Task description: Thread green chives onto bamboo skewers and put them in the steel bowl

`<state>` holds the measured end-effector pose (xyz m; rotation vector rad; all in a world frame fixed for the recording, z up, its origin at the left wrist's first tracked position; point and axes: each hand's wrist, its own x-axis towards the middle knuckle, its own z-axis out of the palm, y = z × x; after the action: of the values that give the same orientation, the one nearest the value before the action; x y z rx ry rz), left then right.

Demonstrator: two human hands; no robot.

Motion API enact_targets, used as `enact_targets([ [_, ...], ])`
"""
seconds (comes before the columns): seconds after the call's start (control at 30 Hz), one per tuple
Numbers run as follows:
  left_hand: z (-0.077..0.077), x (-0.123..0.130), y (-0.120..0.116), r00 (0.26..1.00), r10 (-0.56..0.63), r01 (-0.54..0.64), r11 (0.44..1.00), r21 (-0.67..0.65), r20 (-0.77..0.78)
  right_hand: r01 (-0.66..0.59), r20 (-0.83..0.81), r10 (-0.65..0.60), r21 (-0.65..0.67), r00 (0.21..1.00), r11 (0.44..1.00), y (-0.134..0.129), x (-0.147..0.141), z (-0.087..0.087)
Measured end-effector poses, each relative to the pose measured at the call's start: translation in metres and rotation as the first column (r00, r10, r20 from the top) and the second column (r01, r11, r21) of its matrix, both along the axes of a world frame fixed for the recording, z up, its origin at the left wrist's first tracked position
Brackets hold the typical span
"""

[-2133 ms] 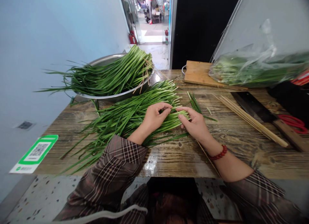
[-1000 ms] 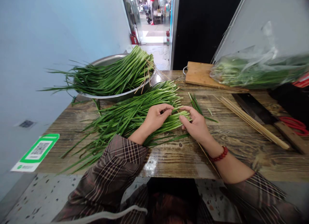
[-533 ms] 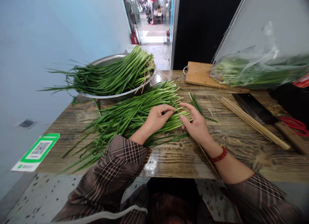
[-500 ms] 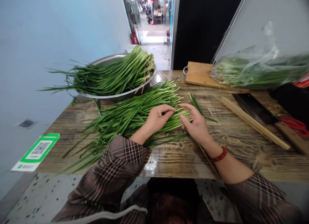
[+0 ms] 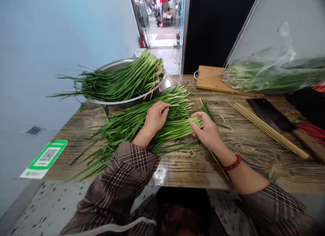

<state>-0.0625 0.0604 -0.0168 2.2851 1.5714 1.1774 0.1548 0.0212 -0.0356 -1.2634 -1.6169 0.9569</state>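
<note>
The left hand has moved away from the right hand since the earlier frame, back over the pile and toward the basin; the right hand keeps to nearly the same place at the stalk ends, so a gap now opens between the two, and the bunch shows more plainly as a group apart from the rest; this suggests that the gathering of stalks goes on, one hand keeping the bunch and the other busy in the pile.

The left thumb and forefinger nearly meet at a pale stalk; whether they pinch it or only touch it cannot be told, and the other fingers curl out of sight; the right thumb and forefinger stand a little apart, closed around the pale ends of the bunch.

The pile lies left of the middle of the table, its leaf tips trailing to the front edge; the basin, heaped with more chives, sits at the far left corner; a skewer runs from under the right wrist to the front edge, and the cleaver lies toward the right edge.
</note>
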Motion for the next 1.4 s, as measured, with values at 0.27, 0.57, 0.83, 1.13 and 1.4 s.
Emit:
enact_targets([
  [0.27,-0.012,-0.006,0.009,0.978,0.112,-0.11,0.994,0.025,-0.176,-0.003,-0.022,0.003,0.011,1.0,1.0,0.001,-0.001,-0.003],
  [0.57,0.002,0.001,0.001,0.864,0.215,-0.212,0.976,0.057,-0.455,-0.005,-0.017,0.005,0.005,1.0,1.0,0.0,-0.001,-0.002],
  [0.83,0.004,0.003,-0.001,0.82,0.188,-0.197,0.98,0.041,-0.541,-0.004,-0.025,0.004,-0.005,1.0,1.0,0.0,-0.001,-0.002],
  [1.13,0.005,0.003,-0.003,0.88,0.194,-0.181,0.981,0.071,-0.434,-0.006,-0.017,0.006,0.01,1.0,1.0,-0.001,-0.001,0.0],
  [1.4,0.002,0.002,0.0,0.857,0.162,-0.18,0.984,0.012,-0.489,-0.017,-0.038,0.017,0.013,0.999,1.0,0.001,-0.002,-0.003],
])
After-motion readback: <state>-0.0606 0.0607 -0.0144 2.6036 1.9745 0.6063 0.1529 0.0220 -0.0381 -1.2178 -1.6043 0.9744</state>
